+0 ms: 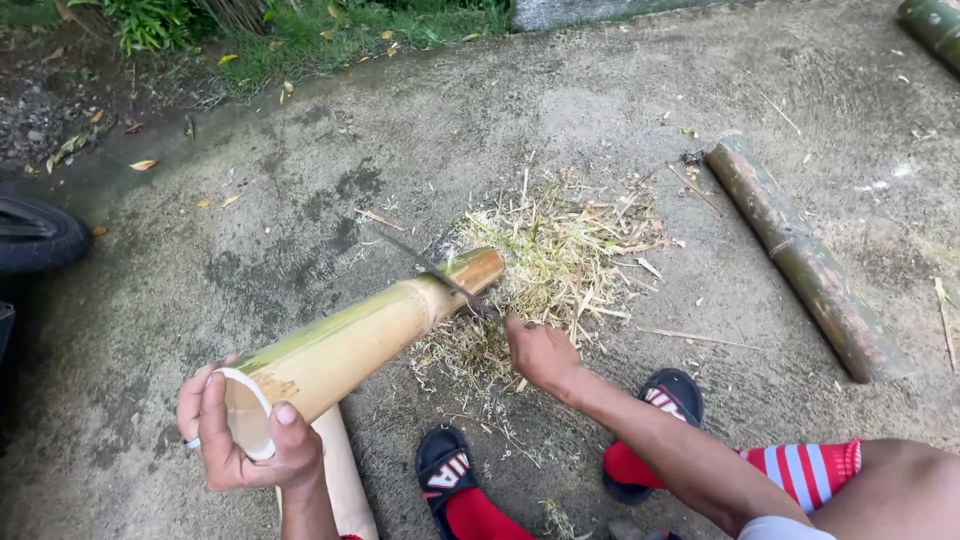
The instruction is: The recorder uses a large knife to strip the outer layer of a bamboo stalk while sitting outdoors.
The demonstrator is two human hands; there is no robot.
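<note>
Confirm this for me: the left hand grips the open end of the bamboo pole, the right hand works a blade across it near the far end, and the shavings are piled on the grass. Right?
Not quite. In the head view the shavings lie on the concrete ground, not the grass. The rest holds: the left hand grips the open end of the bamboo pole, and the right hand works the blade across it near the far end.

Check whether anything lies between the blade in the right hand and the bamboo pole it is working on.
Nothing visible does. The blade in the right hand lies directly across the bamboo pole near its far end, seemingly touching it. The left hand grips the pole's open near end. The pile of shavings lies beyond, on the concrete ground.
</note>
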